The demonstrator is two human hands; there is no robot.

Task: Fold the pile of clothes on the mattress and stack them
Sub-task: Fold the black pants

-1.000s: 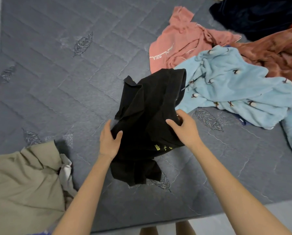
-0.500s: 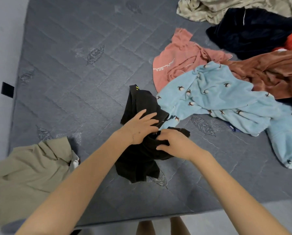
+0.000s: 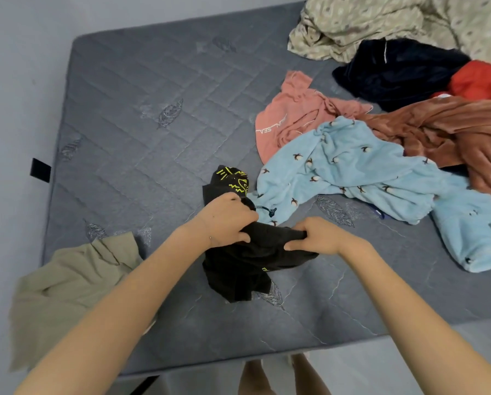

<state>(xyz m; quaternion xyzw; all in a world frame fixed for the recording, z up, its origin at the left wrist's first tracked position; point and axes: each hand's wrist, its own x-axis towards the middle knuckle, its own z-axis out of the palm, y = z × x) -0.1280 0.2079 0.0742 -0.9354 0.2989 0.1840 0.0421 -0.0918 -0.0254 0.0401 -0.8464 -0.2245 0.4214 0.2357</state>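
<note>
A crumpled black garment (image 3: pixel 238 266) with yellow print lies near the front edge of the grey quilted mattress (image 3: pixel 130 115). My left hand (image 3: pixel 227 220) grips a bunch of its fabric at the upper left. My right hand (image 3: pixel 315 236) grips the fabric a little to the right, thumb underneath. To the right lies the pile: a light blue patterned garment (image 3: pixel 352 172), a pink top (image 3: pixel 289 121), a brown fleece piece (image 3: pixel 452 129), a dark navy garment (image 3: pixel 395 72) and a red one (image 3: pixel 480 81).
An olive-beige garment (image 3: pixel 67 286) lies at the mattress's front left corner, hanging over the edge. A beige patterned sheet (image 3: pixel 381 21) is bunched at the far right. The mattress's left half shows bare quilting. My feet (image 3: pixel 267 377) stand on the floor by the front edge.
The black garment was lowered from an open spread onto the mattress and bunched up. Both hands came together on it, and the view tilted up to show more of the far pile.
</note>
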